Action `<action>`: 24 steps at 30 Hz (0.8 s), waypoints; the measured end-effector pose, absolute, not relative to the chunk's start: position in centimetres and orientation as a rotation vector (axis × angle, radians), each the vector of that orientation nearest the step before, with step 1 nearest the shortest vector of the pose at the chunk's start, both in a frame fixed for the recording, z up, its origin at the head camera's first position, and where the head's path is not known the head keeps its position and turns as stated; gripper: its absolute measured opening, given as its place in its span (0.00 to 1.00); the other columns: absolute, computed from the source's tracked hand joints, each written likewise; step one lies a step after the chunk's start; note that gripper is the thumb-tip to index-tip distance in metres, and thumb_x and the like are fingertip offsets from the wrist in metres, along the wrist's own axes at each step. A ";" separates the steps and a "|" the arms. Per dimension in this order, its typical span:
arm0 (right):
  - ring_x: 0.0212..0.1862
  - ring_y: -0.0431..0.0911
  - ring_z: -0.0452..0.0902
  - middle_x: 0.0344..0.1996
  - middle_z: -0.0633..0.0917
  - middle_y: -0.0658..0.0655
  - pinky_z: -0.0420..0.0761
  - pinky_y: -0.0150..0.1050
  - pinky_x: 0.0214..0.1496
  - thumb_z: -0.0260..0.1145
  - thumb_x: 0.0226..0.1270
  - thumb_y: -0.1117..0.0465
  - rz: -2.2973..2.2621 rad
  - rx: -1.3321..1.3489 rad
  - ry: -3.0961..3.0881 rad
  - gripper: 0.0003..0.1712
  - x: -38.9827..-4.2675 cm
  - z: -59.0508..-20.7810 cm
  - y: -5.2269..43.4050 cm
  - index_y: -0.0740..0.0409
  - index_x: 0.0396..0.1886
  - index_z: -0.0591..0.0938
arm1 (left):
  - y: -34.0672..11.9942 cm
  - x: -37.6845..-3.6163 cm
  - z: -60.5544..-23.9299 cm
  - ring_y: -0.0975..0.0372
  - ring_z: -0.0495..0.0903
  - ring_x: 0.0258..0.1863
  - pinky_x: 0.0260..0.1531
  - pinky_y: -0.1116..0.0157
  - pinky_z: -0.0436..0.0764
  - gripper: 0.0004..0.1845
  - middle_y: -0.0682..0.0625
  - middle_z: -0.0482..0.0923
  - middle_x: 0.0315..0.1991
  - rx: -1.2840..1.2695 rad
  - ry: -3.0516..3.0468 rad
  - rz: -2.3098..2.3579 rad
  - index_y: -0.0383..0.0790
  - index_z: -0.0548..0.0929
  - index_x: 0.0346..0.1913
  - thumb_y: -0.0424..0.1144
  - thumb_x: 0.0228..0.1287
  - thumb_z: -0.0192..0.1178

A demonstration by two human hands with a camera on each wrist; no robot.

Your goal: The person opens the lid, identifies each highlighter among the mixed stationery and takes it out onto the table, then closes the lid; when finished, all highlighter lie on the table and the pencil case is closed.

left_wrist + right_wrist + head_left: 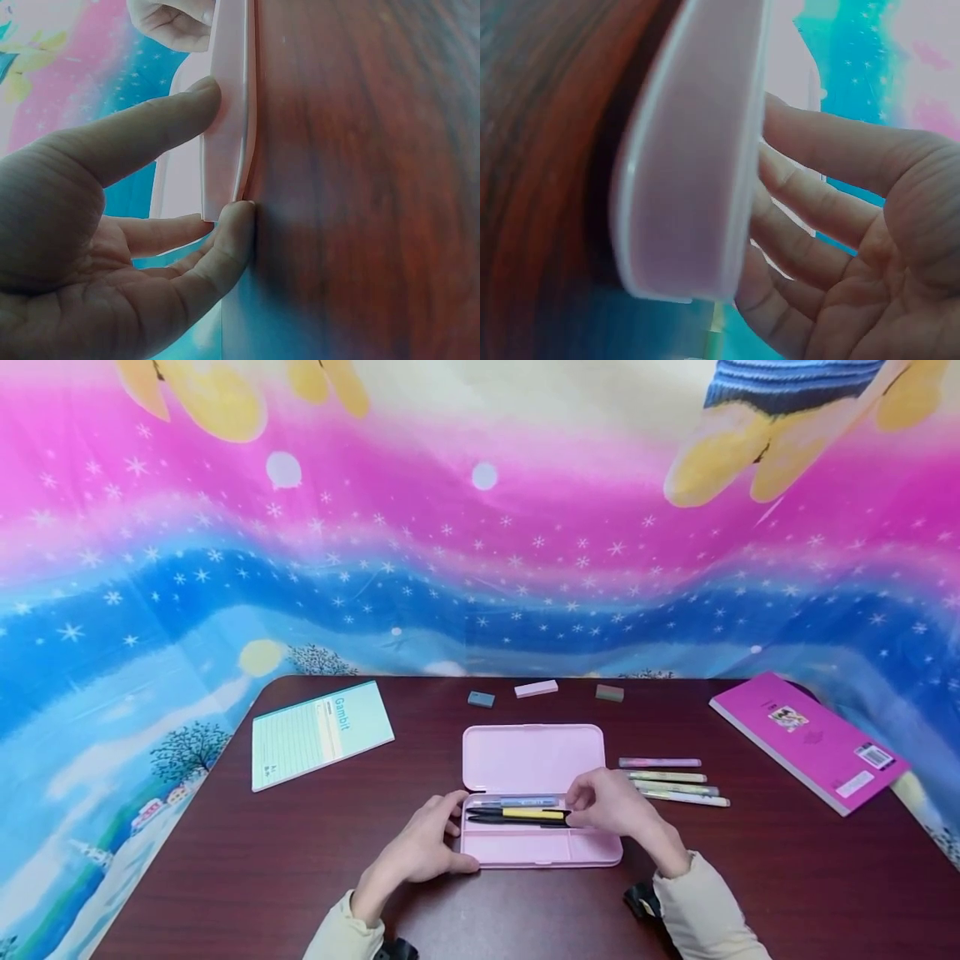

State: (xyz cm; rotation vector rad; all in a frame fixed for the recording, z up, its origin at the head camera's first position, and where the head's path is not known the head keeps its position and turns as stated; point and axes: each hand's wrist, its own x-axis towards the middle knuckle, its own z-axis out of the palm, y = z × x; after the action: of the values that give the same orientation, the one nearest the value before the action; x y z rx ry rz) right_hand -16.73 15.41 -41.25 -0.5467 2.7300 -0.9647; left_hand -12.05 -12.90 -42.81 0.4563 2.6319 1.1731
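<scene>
An open pink pencil case [534,847] lies in the middle of the dark wooden table [225,860], its lid [532,756] folded back flat. Inside lie a blue-grey pen [528,801], a yellow pen [528,814] and a black one. My left hand [427,847] grips the case's left end, thumb on the far rim and a finger at the near corner; the left wrist view shows the case [229,112] between them. My right hand [611,802] hovers over the case's right end, fingertips at the pens' ends. In the right wrist view its fingers [810,225] curve loosely behind the case's rim [697,150], holding nothing.
Several pastel highlighters [671,779] lie in a row right of the case. Three erasers [536,688] sit behind it. A green notebook [318,733] lies at the back left and a magenta book [810,739] at the right. A colourful cloth hangs behind the table.
</scene>
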 end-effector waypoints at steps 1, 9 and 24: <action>0.25 0.39 0.72 0.19 0.79 0.46 0.73 0.36 0.30 0.77 0.47 0.66 -0.952 -0.544 2.738 0.08 -16.7 -41.2 15.4 0.57 0.26 0.84 | -12.9 -12.1 -42.8 0.59 0.76 0.41 0.43 0.61 0.75 0.46 0.44 0.71 0.47 0.455 2.630 1.173 0.31 0.67 0.64 0.39 0.40 0.78; 0.22 0.38 0.68 0.16 0.74 0.44 0.69 0.34 0.27 0.75 0.49 0.67 -0.836 -0.545 2.822 0.07 -16.5 -41.4 14.8 0.55 0.26 0.84 | -12.8 -12.2 -42.5 0.59 0.76 0.41 0.42 0.61 0.75 0.46 0.44 0.70 0.47 0.434 2.621 1.156 0.31 0.66 0.65 0.39 0.42 0.78; 0.20 0.39 0.66 0.15 0.72 0.45 0.65 0.35 0.25 0.76 0.49 0.66 -0.760 -0.416 2.860 0.11 -16.2 -41.6 14.0 0.52 0.21 0.79 | -12.9 -12.1 -42.7 0.59 0.76 0.41 0.42 0.61 0.75 0.45 0.44 0.71 0.47 0.456 2.634 1.169 0.32 0.67 0.64 0.39 0.41 0.78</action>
State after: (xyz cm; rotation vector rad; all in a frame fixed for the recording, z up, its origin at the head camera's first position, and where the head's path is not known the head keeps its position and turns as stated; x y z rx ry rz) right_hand -16.18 13.95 -41.58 -0.4162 2.8598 -0.7603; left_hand -12.05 -12.88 -42.72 0.4557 2.6336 1.1690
